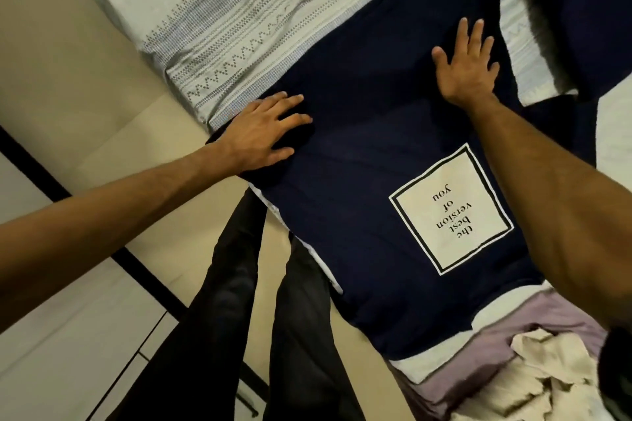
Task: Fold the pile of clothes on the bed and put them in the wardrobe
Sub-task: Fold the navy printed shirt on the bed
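Head view: both our left hand [263, 130] and right hand [466, 58] flat, fingers spread, on navy t-shirt [359, 154] on bed [239, 20]; smooth outward evenly before folding, we reckon.

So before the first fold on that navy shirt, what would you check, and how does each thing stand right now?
1. Navy T-shirt spread flat on the bed: ok.
2. Left hand flat on its near edge: ok.
3. Right hand flat, fingers spread: ok.
4. Print panel faces up; better face down for folding: not ok.
5. Sleeves laid out: cannot tell.
6. Lilac garment and cream cloth crowd one end: not ok.
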Motion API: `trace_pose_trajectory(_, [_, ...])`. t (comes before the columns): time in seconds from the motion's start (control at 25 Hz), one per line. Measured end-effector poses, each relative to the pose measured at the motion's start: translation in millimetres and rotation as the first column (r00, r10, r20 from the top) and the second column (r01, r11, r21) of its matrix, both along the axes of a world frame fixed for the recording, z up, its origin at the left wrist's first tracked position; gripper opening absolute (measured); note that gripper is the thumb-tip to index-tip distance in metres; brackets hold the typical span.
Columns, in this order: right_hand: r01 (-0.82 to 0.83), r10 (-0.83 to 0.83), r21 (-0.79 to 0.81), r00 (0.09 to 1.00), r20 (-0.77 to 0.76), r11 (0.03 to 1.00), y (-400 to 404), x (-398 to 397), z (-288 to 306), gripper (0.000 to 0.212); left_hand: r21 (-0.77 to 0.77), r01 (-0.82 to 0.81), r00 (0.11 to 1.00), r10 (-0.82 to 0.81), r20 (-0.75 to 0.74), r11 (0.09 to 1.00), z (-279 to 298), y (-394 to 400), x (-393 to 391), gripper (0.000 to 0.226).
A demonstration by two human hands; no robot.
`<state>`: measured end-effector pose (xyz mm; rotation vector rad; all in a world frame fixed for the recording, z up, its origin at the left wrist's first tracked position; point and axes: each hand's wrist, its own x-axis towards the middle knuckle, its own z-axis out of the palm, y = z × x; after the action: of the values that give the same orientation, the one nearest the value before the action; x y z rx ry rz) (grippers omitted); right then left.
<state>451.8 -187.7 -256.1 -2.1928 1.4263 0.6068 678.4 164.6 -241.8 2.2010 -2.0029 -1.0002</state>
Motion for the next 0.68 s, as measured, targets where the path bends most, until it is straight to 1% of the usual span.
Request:
trace_pose_trajectory(0.04, [0.048,-0.048,0.000,0.999,0.005,0.999,5.9,-14.9,1.9,0.077,0.029,0.026,1.000,-0.026,0.007,0.999,-4.9,-13.8,-6.7,0.078])
trace_pose_trajectory(0.12, [0.095,-0.094,-0.044,0.995,0.018,0.995,17.9,-47.1,0.1,0.074,0.074,0.057,0.997,-0.060,0.040,0.996,-14.3,-33.9,-17.1,0.082])
trace_pose_trajectory(0.2, [0.154,-0.148,-0.158,0.988,0.052,0.975,24.3,-90.3,0.0,0.067,0.081,0.056,0.998,-0.059,0.036,0.995,-19.7,-54.4,-30.7,0.079])
trace_pose_trajectory(0.28, [0.258,-0.251,-0.283,0.966,0.063,0.924,24.9,-139.9,2.0,0.055,0.060,0.075,0.996,-0.077,0.034,0.995,-18.9,-78.1,-40.7,0.073])
trace_pose_trajectory(0.32, [0.304,-0.302,-0.321,0.952,0.057,0.897,21.4,-164.8,5.0,0.050,0.042,0.106,0.993,-0.108,0.041,0.993,-17.3,-92.6,-46.6,0.071])
trace_pose_trajectory(0.36, [0.326,-0.334,-0.348,0.942,0.039,0.879,17.5,-188.5,8.9,0.047,0.022,0.143,0.988,-0.144,0.048,0.990,-15.6,-109.2,-53.1,0.070])
trace_pose_trajectory(0.44, [0.318,-0.349,-0.385,0.937,-0.012,0.866,8.5,-226.4,15.4,0.043,-0.009,0.223,0.973,-0.222,0.056,0.975,-12.4,-144.9,-67.3,0.067])
trace_pose_trajectory(0.48, [0.323,-0.358,-0.393,0.934,-0.015,0.861,1.9,-242.6,20.1,0.046,-0.016,0.279,0.959,-0.277,0.061,0.960,-11.4,-166.1,-79.4,0.066])
trace_pose_trajectory(0.56, [0.363,-0.388,-0.356,0.922,-0.001,0.861,-8.1,-270.6,25.1,0.052,-0.018,0.366,0.929,-0.364,0.071,0.930,-8.3,-208.1,-106.7,0.066])
trace_pose_trajectory(0.6, [0.412,-0.429,-0.317,0.903,0.019,0.854,-12.1,-284.9,24.3,0.055,-0.017,0.390,0.919,-0.387,0.077,0.921,-8.2,-227.7,-121.6,0.065])
trace_pose_trajectory(0.68, [0.553,-0.546,-0.206,0.832,0.094,0.807,-26.1,-305.2,23.7,0.067,-0.026,0.399,0.914,-0.396,0.086,0.917,-11.3,-265.5,-150.8,0.061])
